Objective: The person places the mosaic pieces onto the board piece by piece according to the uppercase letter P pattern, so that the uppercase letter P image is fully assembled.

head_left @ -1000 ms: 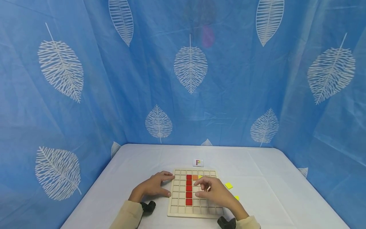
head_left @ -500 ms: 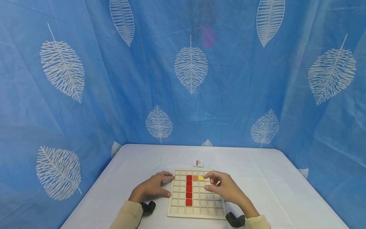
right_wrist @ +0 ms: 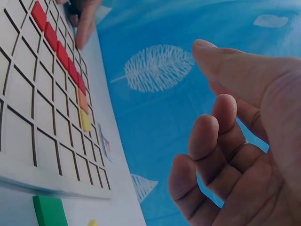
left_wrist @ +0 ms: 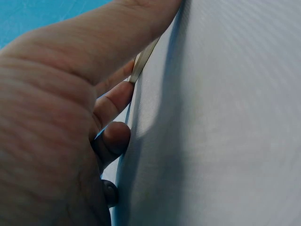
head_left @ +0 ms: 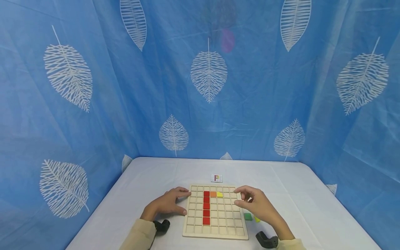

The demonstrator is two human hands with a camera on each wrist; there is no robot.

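Note:
A wooden grid board (head_left: 228,215) lies on the table. My left hand (head_left: 167,202) rests at its left edge, fingertips and thumb touching the rim, with nothing in its grasp. A column of several red tiles (head_left: 206,205) fills cells left of the middle. From the column's top, an orange tile (head_left: 213,194) and a yellow tile (head_left: 220,194) run right; the yellow one looks slightly askew. My right hand (head_left: 254,202) hovers by the board's right edge, thumb and fingers apart and loosely bent. In the right wrist view nothing is between those fingers (right_wrist: 203,134).
Right of the board lie a green tile (head_left: 248,216) and another yellow tile (head_left: 257,219), partly hidden by the right hand. A small pattern card (head_left: 216,178) sits beyond the board's far edge. Blue leaf-print curtains (head_left: 250,104) enclose the white table (head_left: 300,201).
My right hand has moved right, from over the middle of the board to its right edge, uncovering the yellow tile in the row and the green tile. My left hand has stayed put.

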